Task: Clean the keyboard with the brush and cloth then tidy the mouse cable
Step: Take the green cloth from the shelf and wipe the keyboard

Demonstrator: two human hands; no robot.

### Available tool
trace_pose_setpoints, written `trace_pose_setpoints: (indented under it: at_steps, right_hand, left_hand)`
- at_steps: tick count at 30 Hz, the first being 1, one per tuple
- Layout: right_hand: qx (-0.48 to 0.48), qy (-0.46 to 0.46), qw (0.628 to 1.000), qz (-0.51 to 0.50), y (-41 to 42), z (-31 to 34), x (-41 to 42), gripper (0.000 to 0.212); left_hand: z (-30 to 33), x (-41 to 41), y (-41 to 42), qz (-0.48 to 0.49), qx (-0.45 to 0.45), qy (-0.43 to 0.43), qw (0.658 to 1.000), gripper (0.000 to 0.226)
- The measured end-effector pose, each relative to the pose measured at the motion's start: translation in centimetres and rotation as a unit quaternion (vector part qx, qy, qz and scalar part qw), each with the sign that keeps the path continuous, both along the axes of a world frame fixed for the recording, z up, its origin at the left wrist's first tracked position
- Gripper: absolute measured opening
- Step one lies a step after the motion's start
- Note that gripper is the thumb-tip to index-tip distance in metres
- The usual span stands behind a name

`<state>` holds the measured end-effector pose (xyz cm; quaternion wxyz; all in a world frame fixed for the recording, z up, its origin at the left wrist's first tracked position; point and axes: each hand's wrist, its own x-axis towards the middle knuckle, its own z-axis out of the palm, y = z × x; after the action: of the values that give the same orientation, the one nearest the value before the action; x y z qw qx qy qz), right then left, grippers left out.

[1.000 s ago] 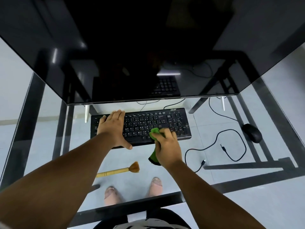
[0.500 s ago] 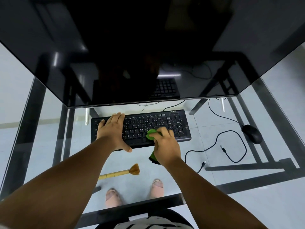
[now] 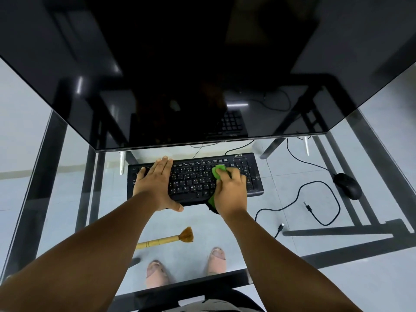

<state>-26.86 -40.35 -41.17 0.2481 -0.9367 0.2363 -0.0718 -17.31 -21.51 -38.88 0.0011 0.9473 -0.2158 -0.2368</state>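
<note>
A black keyboard (image 3: 193,176) lies on the glass table below the monitor. My left hand (image 3: 155,183) rests flat on its left part with straight fingers. My right hand (image 3: 229,190) grips a green cloth (image 3: 218,171) and presses it on the keys right of the middle; a fold of the cloth hangs out under the palm. A wooden brush (image 3: 166,239) with brown bristles lies on the glass near the front edge. The black mouse (image 3: 347,185) sits at the right, its cable (image 3: 324,199) looped loosely across the glass.
A large dark monitor (image 3: 202,75) overhangs the back of the glass table (image 3: 67,199). The table's black frame bars run along its sides. My feet show through the glass below the brush. A loose cable plug (image 3: 280,228) lies right of my right arm.
My right hand has slid the green cloth up across the keys toward the keyboard's back row. My left hand has stayed on the left keys. The view has shifted slightly.
</note>
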Motion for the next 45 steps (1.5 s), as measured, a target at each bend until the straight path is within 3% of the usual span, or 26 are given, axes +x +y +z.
trace_pose_setpoints:
  at_steps: [6, 7, 10, 12, 19, 24, 31, 39, 45]
  right_hand:
    - [-0.029, 0.046, 0.973, 0.227, -1.4, 0.8, -0.6, 0.059]
    - [-0.033, 0.041, 0.976, 0.213, -2.2, 0.6, -1.2, 0.061]
    - [-0.023, -0.008, 0.999, 0.027, -4.8, -0.6, -4.0, 0.063]
    - [-0.031, -0.024, 0.998, -0.040, -6.0, -1.4, -5.7, 0.059]
    - [-0.018, -0.031, 0.999, -0.026, -7.7, -1.1, -7.4, 0.050]
    - [-0.004, -0.009, 0.999, -0.047, -9.8, -0.9, -4.1, 0.044]
    - [-0.004, 0.023, 1.000, -0.001, -12.1, -0.1, 1.2, 0.042]
    - [-0.021, -0.021, 1.000, 0.001, -11.5, -1.3, -3.6, 0.043]
    - [0.007, 0.011, 1.000, 0.004, -12.6, -0.1, 2.5, 0.041]
  left_hand:
    - [-0.2, 0.1, 0.1, -0.004, 0.005, -0.005, 1.000, 0.147]
    - [-0.2, 0.1, 0.0, -0.007, 0.011, -0.006, 1.000, 0.147]
    - [0.1, 0.1, -0.6, -0.022, 0.043, -0.013, 0.999, 0.148]
    - [0.3, 0.2, -1.0, -0.032, 0.062, -0.021, 0.997, 0.149]
    - [0.4, -0.5, -4.5, -0.051, 0.034, -0.003, 0.998, 0.146]
    - [0.3, -0.5, -6.1, -0.057, 0.063, -0.008, 0.996, 0.150]
    - [0.7, -0.7, -6.4, -0.053, 0.078, -0.011, 0.995, 0.151]
    - [1.2, -0.7, -6.7, -0.047, 0.085, -0.001, 0.995, 0.152]
    - [1.5, -0.7, -6.9, -0.039, 0.075, 0.006, 0.996, 0.151]
